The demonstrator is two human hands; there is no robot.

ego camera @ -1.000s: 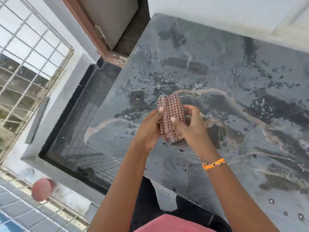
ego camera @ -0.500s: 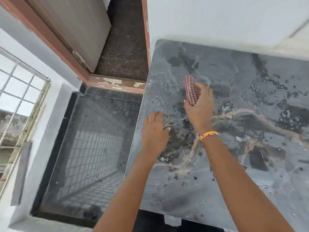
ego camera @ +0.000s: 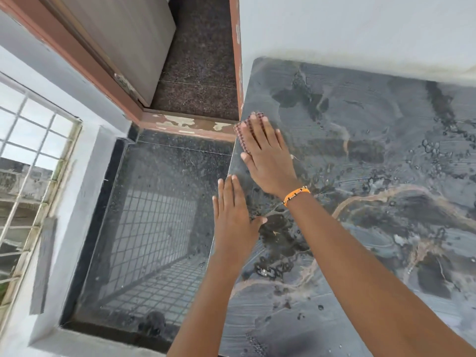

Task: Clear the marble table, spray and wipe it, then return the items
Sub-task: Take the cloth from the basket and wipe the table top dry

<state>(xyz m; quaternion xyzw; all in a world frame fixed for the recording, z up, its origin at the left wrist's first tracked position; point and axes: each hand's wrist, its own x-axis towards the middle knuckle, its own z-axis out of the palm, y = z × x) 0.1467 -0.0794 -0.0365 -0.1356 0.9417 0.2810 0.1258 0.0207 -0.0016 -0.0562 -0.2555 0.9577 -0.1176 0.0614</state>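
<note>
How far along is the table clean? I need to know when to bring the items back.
Cleared and sprayed: the marble table is bare, with droplets on it. Wiping is under way: the right hand presses the checked cloth flat at the left edge, while the left hand braces there. Left: drying the wet right side, then returning the items.

Marble table [ego camera: 373, 140] glossy, wet, veined grey; checked cloth [ego camera: 242, 136] woven; floor [ego camera: 164, 191] polished, speckled.

Grey veined marble table [ego camera: 360, 155], wet with droplets; red checked cloth [ego camera: 243, 136] flat at its left edge.
</note>
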